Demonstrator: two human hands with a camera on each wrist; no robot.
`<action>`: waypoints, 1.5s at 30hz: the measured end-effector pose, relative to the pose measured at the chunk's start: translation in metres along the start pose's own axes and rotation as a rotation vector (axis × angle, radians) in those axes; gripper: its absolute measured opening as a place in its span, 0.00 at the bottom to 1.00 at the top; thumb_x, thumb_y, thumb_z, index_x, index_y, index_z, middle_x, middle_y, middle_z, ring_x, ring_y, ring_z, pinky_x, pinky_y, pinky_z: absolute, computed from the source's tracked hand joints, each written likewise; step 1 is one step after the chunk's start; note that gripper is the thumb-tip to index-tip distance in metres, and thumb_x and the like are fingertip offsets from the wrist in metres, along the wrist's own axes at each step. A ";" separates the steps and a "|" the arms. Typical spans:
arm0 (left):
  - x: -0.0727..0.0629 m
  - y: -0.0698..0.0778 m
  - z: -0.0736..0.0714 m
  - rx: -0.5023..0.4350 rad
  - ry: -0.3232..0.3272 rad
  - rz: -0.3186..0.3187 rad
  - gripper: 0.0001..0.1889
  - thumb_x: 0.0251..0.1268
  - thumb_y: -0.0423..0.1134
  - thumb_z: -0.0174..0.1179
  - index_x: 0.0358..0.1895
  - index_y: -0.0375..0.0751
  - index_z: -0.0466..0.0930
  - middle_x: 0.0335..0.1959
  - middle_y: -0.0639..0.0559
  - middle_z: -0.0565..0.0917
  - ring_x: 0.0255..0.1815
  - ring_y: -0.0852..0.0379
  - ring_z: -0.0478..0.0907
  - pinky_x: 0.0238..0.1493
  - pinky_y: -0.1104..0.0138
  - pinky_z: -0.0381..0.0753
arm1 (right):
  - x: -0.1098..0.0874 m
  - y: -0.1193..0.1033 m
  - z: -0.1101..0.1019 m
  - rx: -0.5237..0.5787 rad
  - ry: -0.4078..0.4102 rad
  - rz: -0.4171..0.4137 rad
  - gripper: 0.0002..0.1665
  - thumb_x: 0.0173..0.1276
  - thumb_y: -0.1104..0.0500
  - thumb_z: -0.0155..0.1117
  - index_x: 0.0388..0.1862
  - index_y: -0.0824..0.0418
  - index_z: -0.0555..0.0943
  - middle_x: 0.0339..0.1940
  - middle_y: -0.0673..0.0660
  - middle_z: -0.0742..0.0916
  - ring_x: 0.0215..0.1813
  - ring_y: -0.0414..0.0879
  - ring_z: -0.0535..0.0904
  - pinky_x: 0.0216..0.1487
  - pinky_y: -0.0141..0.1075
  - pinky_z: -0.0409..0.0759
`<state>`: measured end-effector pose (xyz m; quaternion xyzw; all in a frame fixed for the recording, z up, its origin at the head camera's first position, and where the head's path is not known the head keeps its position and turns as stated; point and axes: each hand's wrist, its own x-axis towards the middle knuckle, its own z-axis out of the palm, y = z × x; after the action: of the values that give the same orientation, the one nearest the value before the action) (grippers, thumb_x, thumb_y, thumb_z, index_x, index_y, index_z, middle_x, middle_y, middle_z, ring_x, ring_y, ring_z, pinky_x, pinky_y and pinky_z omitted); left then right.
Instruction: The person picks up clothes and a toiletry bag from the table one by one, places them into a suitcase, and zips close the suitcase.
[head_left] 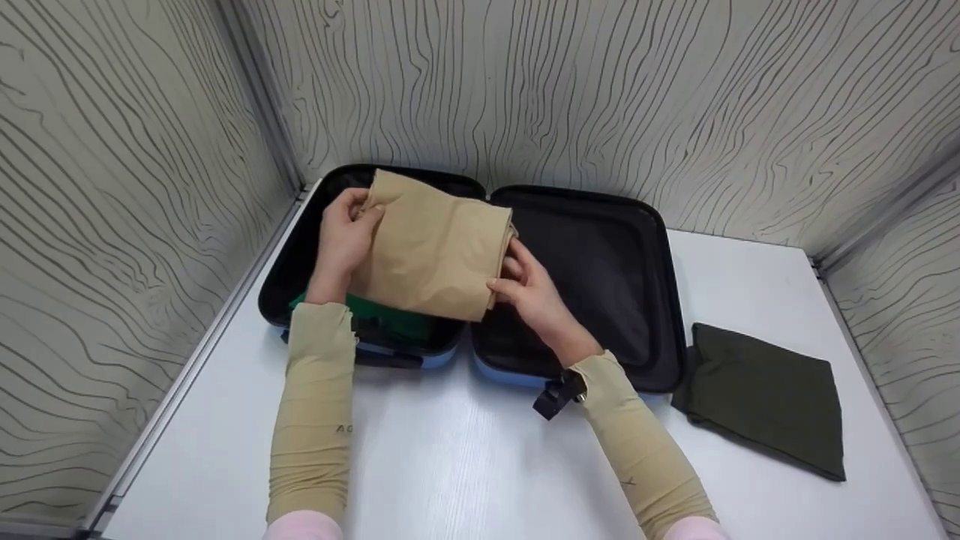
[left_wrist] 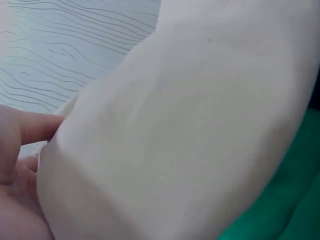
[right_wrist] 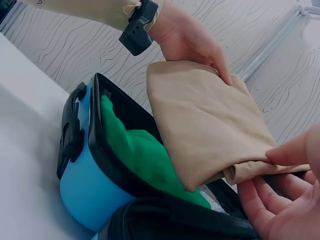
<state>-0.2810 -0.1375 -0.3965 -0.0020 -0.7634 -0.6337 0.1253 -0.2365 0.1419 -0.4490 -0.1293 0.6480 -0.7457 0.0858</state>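
A folded beige cloth garment (head_left: 439, 251) hangs over the left half of an open blue suitcase (right_wrist: 80, 192) with a black inside. My left hand (head_left: 346, 236) pinches its left edge, thumb on top. At the opposite edge my right hand (head_left: 536, 296) grips the folded layers between thumb and fingers, as the right wrist view shows closely. Beneath the beige cloth, green fabric (right_wrist: 145, 155) lies in the left half of the case. The cloth fills most of the left wrist view and hides much of that half from above.
The suitcase's right half (head_left: 585, 277) lies open with its dark lining showing. A folded dark green garment (head_left: 765, 401) is on the white table (head_left: 442, 465) to the right. Wood-patterned walls (head_left: 555, 90) stand close behind the case and at both sides.
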 end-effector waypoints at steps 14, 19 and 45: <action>0.006 0.001 -0.017 0.030 0.075 0.039 0.13 0.76 0.26 0.54 0.58 0.26 0.78 0.55 0.38 0.81 0.53 0.51 0.76 0.53 0.67 0.71 | 0.013 0.008 0.030 0.006 -0.083 0.056 0.51 0.70 0.80 0.52 0.84 0.65 0.40 0.73 0.71 0.71 0.52 0.53 0.84 0.57 0.45 0.80; 0.003 -0.008 -0.020 0.115 0.080 0.020 0.13 0.76 0.28 0.55 0.58 0.29 0.79 0.55 0.39 0.82 0.54 0.49 0.76 0.56 0.63 0.71 | 0.014 0.019 0.036 0.059 -0.119 0.111 0.48 0.74 0.77 0.51 0.84 0.64 0.38 0.75 0.71 0.68 0.56 0.55 0.81 0.62 0.48 0.77; 0.002 -0.080 -0.033 0.340 0.152 -0.208 0.23 0.73 0.27 0.45 0.68 0.37 0.75 0.64 0.39 0.78 0.61 0.40 0.74 0.65 0.52 0.68 | 0.013 0.033 0.050 -0.350 -0.164 0.201 0.34 0.77 0.64 0.60 0.78 0.68 0.64 0.73 0.62 0.74 0.62 0.51 0.80 0.63 0.41 0.75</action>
<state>-0.2896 -0.1859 -0.4678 0.1459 -0.8436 -0.5038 0.1150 -0.2350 0.0863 -0.4739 -0.1373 0.7680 -0.5964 0.1886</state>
